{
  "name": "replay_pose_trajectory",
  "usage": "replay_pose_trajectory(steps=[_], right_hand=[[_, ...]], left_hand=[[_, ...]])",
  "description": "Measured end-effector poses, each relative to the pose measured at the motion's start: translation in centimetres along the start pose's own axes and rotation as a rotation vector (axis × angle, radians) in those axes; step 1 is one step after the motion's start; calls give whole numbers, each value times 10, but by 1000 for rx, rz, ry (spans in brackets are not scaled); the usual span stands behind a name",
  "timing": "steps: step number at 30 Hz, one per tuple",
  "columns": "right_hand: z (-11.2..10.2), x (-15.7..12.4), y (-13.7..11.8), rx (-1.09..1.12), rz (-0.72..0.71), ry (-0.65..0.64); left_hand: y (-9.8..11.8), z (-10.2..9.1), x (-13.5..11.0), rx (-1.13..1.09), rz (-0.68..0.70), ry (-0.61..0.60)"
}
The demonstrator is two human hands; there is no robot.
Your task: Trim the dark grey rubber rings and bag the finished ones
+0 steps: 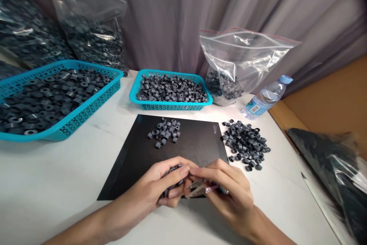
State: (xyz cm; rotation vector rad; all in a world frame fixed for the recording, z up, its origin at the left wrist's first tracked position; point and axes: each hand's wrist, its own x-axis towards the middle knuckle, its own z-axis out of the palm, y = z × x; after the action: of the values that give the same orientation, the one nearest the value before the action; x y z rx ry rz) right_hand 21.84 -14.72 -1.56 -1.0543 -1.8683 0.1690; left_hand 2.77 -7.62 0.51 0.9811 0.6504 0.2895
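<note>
Grey plastic rings (172,169) lie in the curled left hand (153,182); the right hand (231,185) grips scissors (198,191) at the near end of the black mat (126,164).

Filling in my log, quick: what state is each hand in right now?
Left hand: closed around some dark gray rings.
Right hand: closed on a small metal tool.
</note>
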Motion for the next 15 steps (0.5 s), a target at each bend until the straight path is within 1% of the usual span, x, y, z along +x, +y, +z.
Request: replay_pose_trajectory(steps=[2, 3, 5, 6, 8, 10, 11, 13, 15], right_hand=[[-11, 5, 8, -37, 89, 23], [-20, 8, 15, -78, 170, 50], [-45, 12, 32, -212, 391, 59], [-59, 13, 42, -292, 496, 17], [-84, 12, 59, -536, 624, -73], [-99, 7, 71, -793, 685, -113], [-102, 5, 74, -850, 687, -159], [-101, 1, 75, -906, 669, -220], [-96, -1, 71, -926, 641, -239]], left_hand=[[4, -1, 0, -15, 14, 46], [6, -3, 0, -23, 25, 85], [10, -8, 0, -42, 43, 177], [12, -11, 0, -50, 45, 216], [14, -18, 2, -67, 36, 267], [15, -23, 4, -86, 15, 287], [15, -24, 5, -96, 7, 287], [15, -24, 6, -107, -3, 277], [14, -22, 7, -92, -5, 260]])
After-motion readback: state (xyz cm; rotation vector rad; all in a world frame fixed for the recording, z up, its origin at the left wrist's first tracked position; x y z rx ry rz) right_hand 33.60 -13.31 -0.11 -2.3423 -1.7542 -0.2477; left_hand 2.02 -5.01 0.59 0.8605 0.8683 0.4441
